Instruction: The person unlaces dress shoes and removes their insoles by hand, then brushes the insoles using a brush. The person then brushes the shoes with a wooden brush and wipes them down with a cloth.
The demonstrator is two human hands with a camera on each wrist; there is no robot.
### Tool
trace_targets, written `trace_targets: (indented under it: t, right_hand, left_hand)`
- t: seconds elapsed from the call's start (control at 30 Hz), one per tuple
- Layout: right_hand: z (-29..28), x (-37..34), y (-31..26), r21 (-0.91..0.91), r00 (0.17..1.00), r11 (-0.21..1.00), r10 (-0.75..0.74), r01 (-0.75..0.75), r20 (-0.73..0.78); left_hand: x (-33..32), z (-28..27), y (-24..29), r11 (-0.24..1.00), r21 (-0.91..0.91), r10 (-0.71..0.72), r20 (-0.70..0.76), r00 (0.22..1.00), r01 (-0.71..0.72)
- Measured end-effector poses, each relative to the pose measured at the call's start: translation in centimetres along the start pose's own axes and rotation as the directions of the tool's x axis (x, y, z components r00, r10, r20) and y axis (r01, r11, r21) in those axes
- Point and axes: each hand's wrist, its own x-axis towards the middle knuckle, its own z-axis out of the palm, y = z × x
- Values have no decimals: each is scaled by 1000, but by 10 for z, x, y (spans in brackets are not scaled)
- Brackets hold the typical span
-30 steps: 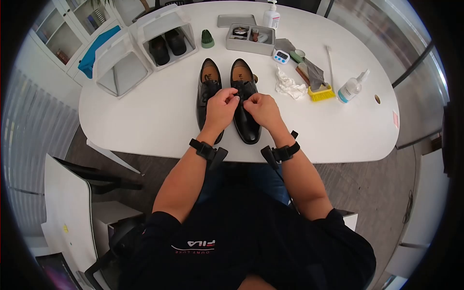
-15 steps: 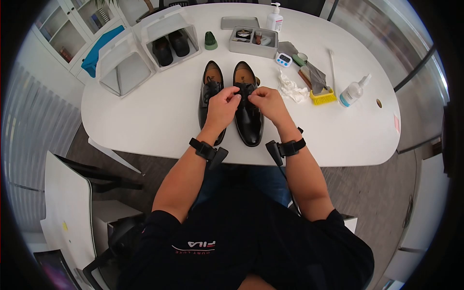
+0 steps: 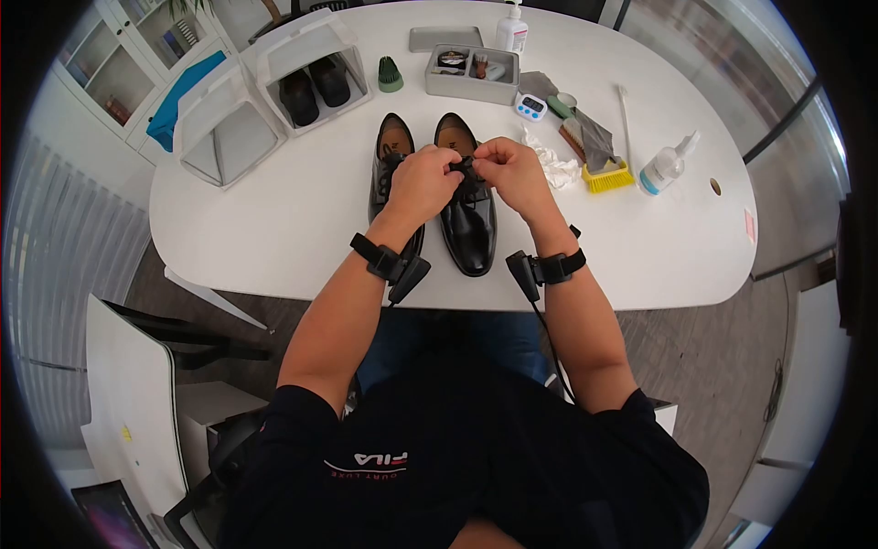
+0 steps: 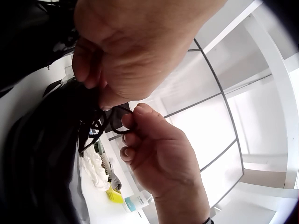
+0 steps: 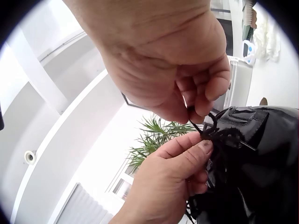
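Observation:
A pair of black lace-up leather shoes stands on the white table, toes toward the person. Both hands are over the lacing of the right-hand shoe [image 3: 471, 242]. My left hand [image 3: 422, 186] pinches the black shoelace [image 5: 230, 135] close to the knot, thumb on top, as the right wrist view shows. Between thumb and forefinger, my right hand [image 3: 514, 183] holds a lace strand, seen as a thin loop in the left wrist view beside the fingertips [image 4: 142, 109]. The left-hand shoe [image 3: 395, 137] is partly covered by the left hand and forearm.
Two clear-fronted shoe boxes [image 3: 315, 69] stand at the back left, one with dark shoes inside. Behind the shoes are a green brush [image 3: 390, 75] and a grey tin [image 3: 471, 87]. To the right lie a timer [image 3: 530, 107], crumpled tissue [image 3: 560, 168], a yellow brush [image 3: 607, 178] and a spray bottle [image 3: 662, 171].
Both hands have shifted slightly toward the shoe's opening. The left fingers have moved in over the knot, and the right hand has drawn a little to the right. The shoes stay in place.

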Motion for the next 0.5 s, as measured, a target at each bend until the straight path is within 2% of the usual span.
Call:
trace_targets:
  t: [0.13,0.2,0.43,0.5]
  right_hand:
    - [0,-5,2,75,1000,997,-14,13,16]
    - [-1,-9,4,52,1000,998,-18,18,8]
    - [-4,-13,17,11,1000,1000,-3,3,-18]
    - [-2,-15,19,26,1000,1000,-9,10,-28]
  left_hand:
    - [12,1,-10,997,-64,-33,34,999,35]
    - [18,-4,-15,966,-222,-102,145,984,132]
    - [24,-10,-11,944,-266,-147,199,969,197]
    - [22,-17,0,903,-306,-235,236,943,301]
